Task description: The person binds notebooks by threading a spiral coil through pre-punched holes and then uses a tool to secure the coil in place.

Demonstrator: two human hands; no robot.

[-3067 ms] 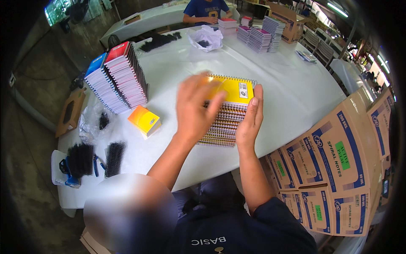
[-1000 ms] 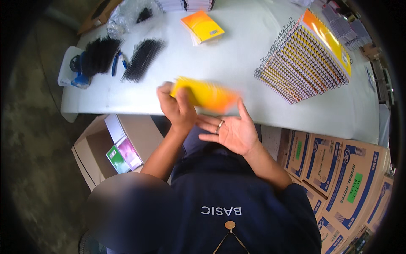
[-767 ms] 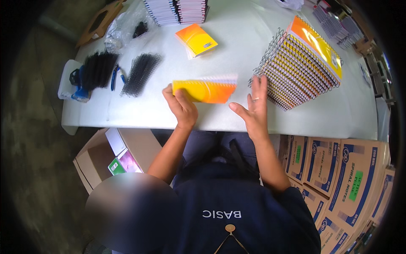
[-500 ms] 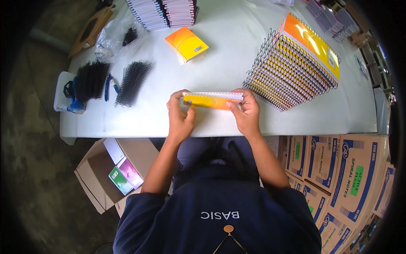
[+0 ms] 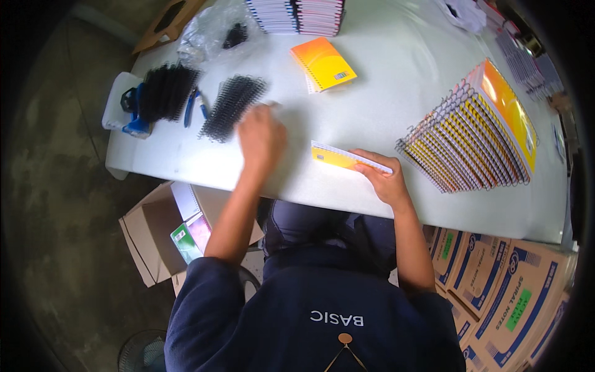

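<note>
My right hand [image 5: 382, 176] grips one end of an orange-and-yellow notebook [image 5: 336, 157]. The notebook stands on edge just above the table, its row of punched holes facing up and no coil visible in it. Close beside a pile of black spiral binding coils [image 5: 232, 106] is my left hand [image 5: 262, 137], blurred by motion, so its fingers cannot be made out clearly. Another orange-and-yellow notebook [image 5: 323, 64] lies flat farther back. To the right rises a tall stack of orange-and-yellow notebooks [image 5: 477, 136] with coils along their edges.
A second coil heap [image 5: 166, 93] sits at the left by blue-handled pliers [image 5: 189, 108] and a blue tool [image 5: 136, 128]. Plastic wrap [image 5: 207, 37] and bound notebook stacks [image 5: 297, 15] are at the back. An open carton [image 5: 149, 229] and several closed cartons [image 5: 514, 285] flank my legs below the table.
My left hand has let go of the notebook and moved left to the coil pile. My right hand keeps the notebook, now tilted down to the right. The whole view has shifted.
</note>
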